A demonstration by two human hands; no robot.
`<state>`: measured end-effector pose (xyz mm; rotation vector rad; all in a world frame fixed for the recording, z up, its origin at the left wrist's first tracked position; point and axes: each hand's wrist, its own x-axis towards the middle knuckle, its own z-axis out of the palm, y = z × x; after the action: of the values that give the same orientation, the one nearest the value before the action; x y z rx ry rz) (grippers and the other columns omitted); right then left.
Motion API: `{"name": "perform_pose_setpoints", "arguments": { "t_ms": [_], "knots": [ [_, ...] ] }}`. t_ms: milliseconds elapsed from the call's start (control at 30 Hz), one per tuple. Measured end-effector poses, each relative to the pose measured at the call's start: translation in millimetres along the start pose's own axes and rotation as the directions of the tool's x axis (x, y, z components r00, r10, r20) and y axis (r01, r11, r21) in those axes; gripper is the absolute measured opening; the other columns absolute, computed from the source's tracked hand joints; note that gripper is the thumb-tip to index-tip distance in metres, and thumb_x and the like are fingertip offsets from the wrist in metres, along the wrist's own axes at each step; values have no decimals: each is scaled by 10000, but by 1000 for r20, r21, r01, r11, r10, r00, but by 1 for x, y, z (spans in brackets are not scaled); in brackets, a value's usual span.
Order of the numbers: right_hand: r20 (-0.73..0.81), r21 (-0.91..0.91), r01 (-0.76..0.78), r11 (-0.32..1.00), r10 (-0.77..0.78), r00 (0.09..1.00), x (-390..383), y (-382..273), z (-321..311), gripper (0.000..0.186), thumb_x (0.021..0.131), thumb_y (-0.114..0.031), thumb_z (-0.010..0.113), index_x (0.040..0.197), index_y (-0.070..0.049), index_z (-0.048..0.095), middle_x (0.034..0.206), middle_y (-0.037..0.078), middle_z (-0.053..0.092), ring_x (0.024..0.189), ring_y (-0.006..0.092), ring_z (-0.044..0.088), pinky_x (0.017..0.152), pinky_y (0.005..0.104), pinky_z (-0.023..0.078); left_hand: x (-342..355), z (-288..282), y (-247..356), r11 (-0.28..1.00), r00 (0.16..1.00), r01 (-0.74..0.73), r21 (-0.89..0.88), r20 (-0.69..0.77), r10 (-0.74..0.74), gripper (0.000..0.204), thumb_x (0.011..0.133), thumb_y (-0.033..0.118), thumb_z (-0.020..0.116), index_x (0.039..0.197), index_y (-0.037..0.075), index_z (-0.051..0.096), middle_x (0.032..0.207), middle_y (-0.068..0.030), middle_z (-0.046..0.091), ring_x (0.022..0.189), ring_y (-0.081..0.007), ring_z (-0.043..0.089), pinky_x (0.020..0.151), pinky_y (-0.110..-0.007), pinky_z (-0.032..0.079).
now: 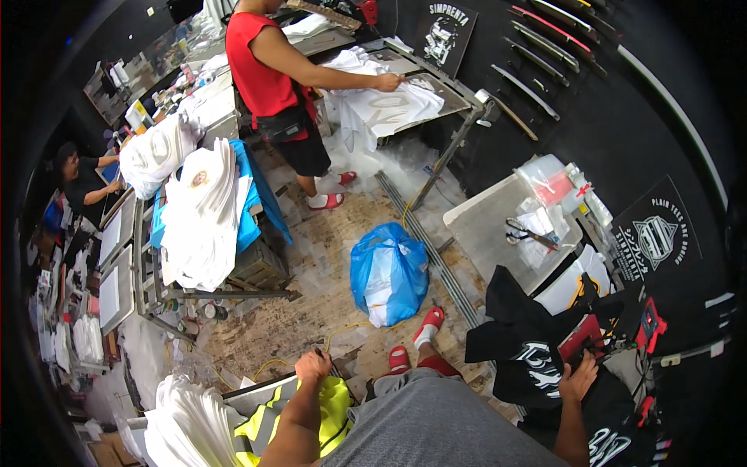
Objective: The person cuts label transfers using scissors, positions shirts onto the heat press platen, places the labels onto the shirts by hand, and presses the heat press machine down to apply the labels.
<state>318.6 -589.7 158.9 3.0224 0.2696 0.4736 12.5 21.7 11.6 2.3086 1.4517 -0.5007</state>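
Note:
My left hand (313,364) is closed, its fingers curled at the far edge of a yellow high-visibility garment (336,411) with grey stripes. What those fingers hold, if anything, is hidden. My right hand (578,378) has its fingers apart over black printed garments (537,362) at the right. Just beyond its fingertips lies a dark red flat item (580,336), whose kind I cannot make out. Beside the yellow garment rises a tall stack of white shirts (187,424).
A blue plastic bag (389,272) stands on the floor ahead. At a table, a person in red (261,62) handles a white shirt (389,109). More white shirts (202,210) pile up on the left. Scissors (529,233) lie on the right-hand table (482,214). Another person (82,183) works far left.

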Motion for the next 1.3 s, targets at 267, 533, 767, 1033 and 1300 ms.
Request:
{"name": "perform_pose_setpoints", "arguments": {
  "t_ms": [267, 533, 767, 1033, 1300],
  "knots": [
    [-6, -25, -15, 1000, 15, 1000, -1, 1, 2, 698, 925, -503, 551, 1446, -59, 413, 1406, 204, 456, 1161, 435, 463, 990, 514, 364, -3, -4, 3, 999, 1000, 21, 29, 3, -22, 401, 909, 411, 514, 1004, 83, 724, 1018, -200, 728, 976, -373, 702, 859, -469, 558],
    [3, 4, -10, 1000, 10, 1000, 0, 3, 4, 694, 921, -477, 575, 1446, -56, 408, 1418, 195, 452, 1162, 433, 461, 988, 511, 359, 2, 2, 0, 1000, 1000, -2, -1, -3, 2, 402, 909, 411, 513, 1027, 88, 722, 1032, -204, 724, 990, -377, 695, 866, -469, 554],
    [38, -33, -18, 999, 20, 999, -1, 1, 0, 692, 979, -557, 434, 1463, -64, 383, 1418, 184, 443, 1187, 434, 452, 991, 512, 359, 0, -2, 2, 1000, 1000, -9, 6, 10, 9, 405, 913, 412, 508, 1027, 86, 718, 1053, -208, 719, 1008, -373, 691, 878, -471, 547],
    [28, -52, -23, 998, 24, 999, -1, 1, 3, 685, 958, -520, 495, 1464, -72, 383, 1422, 190, 439, 1196, 435, 449, 1000, 515, 356, -2, -5, 3, 1000, 1000, -4, 21, 27, 3, 407, 915, 412, 505, 1051, 87, 709, 1038, -198, 726, 993, -377, 696, 866, -471, 553],
    [41, -22, -45, 999, 46, 998, 0, -4, -3, 684, 960, -533, 488, 1457, -71, 398, 1419, 192, 451, 1200, 436, 453, 991, 513, 364, 2, -1, 2, 1000, 1000, 6, 28, 18, -6, 397, 910, 411, 516, 1043, 89, 706, 1025, -191, 730, 976, -366, 702, 855, -465, 558]
  ]
}}
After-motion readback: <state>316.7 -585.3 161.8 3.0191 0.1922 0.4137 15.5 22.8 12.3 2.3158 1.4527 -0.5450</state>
